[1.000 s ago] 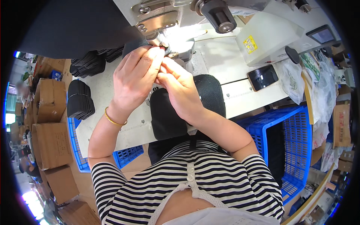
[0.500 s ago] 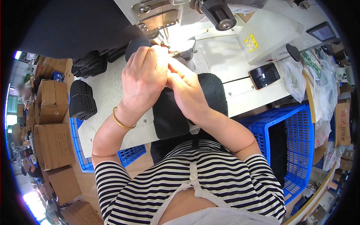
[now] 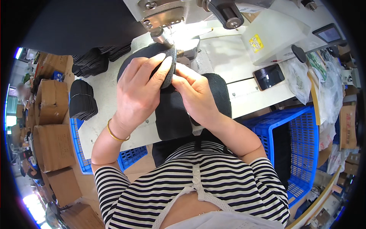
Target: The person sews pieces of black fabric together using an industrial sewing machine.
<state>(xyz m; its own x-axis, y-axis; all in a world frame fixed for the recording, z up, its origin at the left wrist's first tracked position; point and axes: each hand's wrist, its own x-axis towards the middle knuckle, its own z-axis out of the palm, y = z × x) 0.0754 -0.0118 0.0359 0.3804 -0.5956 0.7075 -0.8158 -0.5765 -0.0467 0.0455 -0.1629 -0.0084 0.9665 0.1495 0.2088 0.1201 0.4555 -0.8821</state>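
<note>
Under the lit head of a sewing machine [image 3: 164, 17], a black padded fabric piece [image 3: 169, 72] is raised on its edge close to the metal post [image 3: 162, 37]. My left hand [image 3: 138, 87] is closed on its left face, fingertips near the upper edge. From the other side, my right hand [image 3: 199, 96] pinches the same piece along its right edge, thumb and forefinger together. More black fabric pieces lie beneath my hands: a smooth one [image 3: 173, 120] at the table's front edge and a textured one [image 3: 219, 89] beside my right hand. Their overlap is partly hidden.
Bundled black pieces [image 3: 83, 100] and further stacks [image 3: 90, 63] stand on the left of the white table [image 3: 108, 133]. A phone [image 3: 268, 77] and a plastic bag [image 3: 298, 82] lie to the right. Blue crates [image 3: 263, 128] stand below; cardboard boxes [image 3: 55, 147] line the left.
Both hands have come slightly down and toward me, away from the metal post. My left hand has shifted left, and the raised edge of the fabric piece now shows between the hands.
</note>
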